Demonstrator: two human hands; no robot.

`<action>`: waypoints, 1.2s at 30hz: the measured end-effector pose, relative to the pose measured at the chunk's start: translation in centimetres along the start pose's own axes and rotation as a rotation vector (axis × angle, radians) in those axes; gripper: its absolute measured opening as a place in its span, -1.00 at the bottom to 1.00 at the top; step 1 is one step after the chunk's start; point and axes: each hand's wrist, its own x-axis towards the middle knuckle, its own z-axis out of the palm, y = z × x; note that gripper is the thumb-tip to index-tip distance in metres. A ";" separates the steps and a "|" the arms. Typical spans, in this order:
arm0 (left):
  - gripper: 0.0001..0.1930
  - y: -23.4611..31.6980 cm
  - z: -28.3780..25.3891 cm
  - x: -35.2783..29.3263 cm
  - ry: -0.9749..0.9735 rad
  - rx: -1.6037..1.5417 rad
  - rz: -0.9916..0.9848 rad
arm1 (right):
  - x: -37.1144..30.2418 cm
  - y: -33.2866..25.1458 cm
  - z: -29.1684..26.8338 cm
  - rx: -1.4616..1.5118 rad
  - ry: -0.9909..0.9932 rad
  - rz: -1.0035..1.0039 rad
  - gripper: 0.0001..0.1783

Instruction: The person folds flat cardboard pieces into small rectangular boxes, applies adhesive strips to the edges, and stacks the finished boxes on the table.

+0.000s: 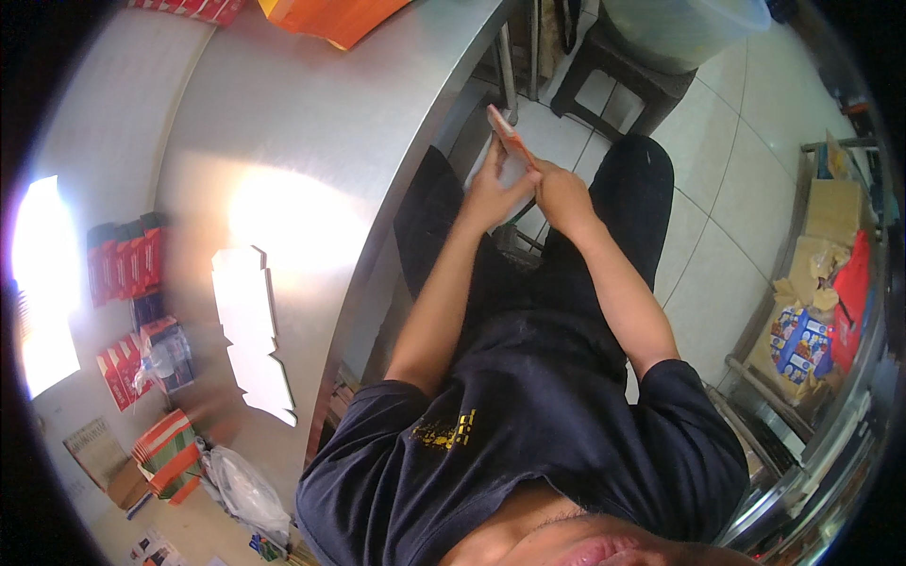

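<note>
Most of the thin orange card (510, 137) is covered by the left hand (489, 189) and right hand (559, 193), so the grip cannot be made out in detail. The orange box (330, 17) is cut off by the top edge. The white cardboard sheets (250, 330) on the table (321, 123) are blurred, and the red packets (123, 259) are washed out by glare.

Dark navy short-sleeved T-shirt (528, 415), loose fit, creased across front. Small yellow printed emblem (445, 431) on chest, left of shirt's middle, detail too blurred to make out. Sleeves end just above elbows; forearms bare below sleeve hems. Black trousers (623, 217) beyond shirt's hem, plain. No watch, ring or glove visible on left hand (491, 189) or right hand (559, 193).
</note>
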 end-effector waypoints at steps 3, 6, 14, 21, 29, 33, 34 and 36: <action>-0.35 -1.5 1.4 0.4 -0.024 -0.393 -0.279 | -0.1 0.6 0.7 -0.142 0.161 -0.320 -0.42; -0.54 0.5 0.2 0.3 0.024 -0.814 -0.547 | -1.2 1.5 -1.6 -0.057 0.267 -0.340 -0.27; -0.38 7.2 -1.9 -0.1 -0.618 -0.172 -0.126 | -4.9 0.5 -7.3 0.476 -0.156 0.243 -0.17; -0.02 13.3 -2.4 -0.7 -0.182 0.199 0.239 | -4.9 2.6 -5.8 0.700 0.165 0.022 -0.70; 0.01 19.4 -4.0 -1.9 0.163 0.231 0.226 | -1.2 -8.4 -10.1 0.437 0.481 -0.144 -0.72; 0.17 21.6 -8.0 -2.3 0.259 0.330 0.382 | -1.3 -13.2 -11.5 0.602 0.344 -0.343 -0.67; 0.20 22.0 -9.1 -2.7 0.301 0.319 0.411 | -1.2 -13.2 -11.2 0.764 0.335 -0.411 -0.67; 0.24 22.8 -12.4 -3.1 0.417 0.412 0.503 | -0.5 -12.1 -10.0 1.105 0.289 -0.535 -0.65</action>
